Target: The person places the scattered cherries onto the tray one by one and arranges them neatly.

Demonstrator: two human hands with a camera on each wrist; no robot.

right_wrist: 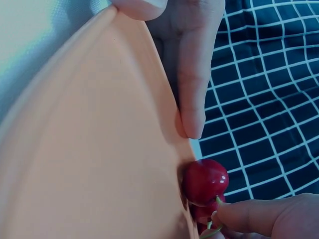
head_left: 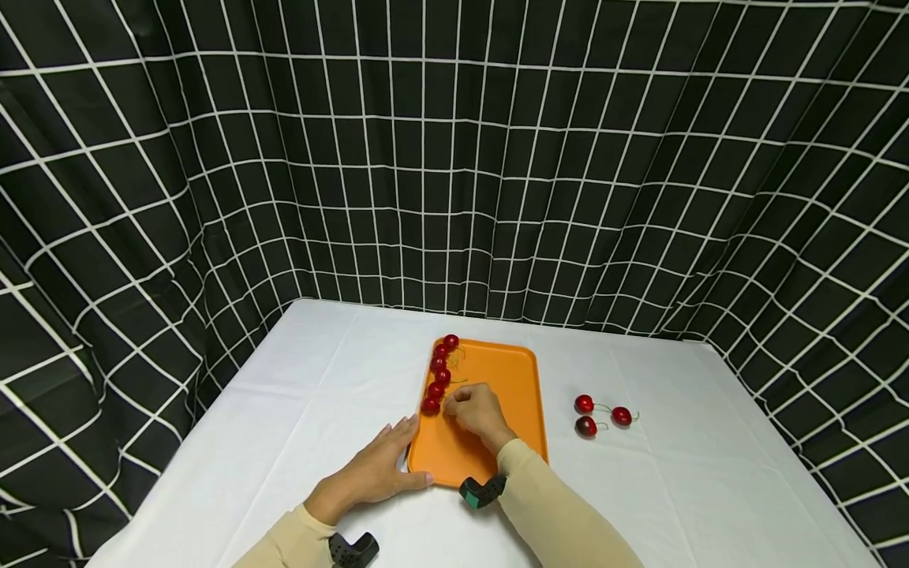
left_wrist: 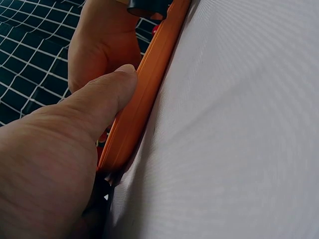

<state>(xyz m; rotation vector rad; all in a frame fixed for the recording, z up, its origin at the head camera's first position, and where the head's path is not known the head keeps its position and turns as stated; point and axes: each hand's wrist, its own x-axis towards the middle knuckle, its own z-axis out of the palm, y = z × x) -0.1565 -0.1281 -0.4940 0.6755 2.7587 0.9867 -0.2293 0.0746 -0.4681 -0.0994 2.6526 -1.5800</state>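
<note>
An orange tray (head_left: 497, 410) lies on the white-covered table. Along its left side runs a row of several red cherries (head_left: 439, 364), their stems turned inward. My right hand (head_left: 477, 410) is over the tray at the near end of this row. In the right wrist view, its fingertips pinch the thin green stem of the nearest cherry (right_wrist: 205, 182), which sits against the tray's rim. My left hand (head_left: 376, 467) steadies the near left corner, fingers straight along the left edge and thumb (left_wrist: 112, 89) against the near edge.
To the right of the tray, three more cherries (head_left: 585, 427) with stems lie on the white cloth (head_left: 675, 489). A black curtain with a white grid (head_left: 440, 158) stands behind the table and along both sides. Each wrist wears a dark band device (head_left: 483, 491).
</note>
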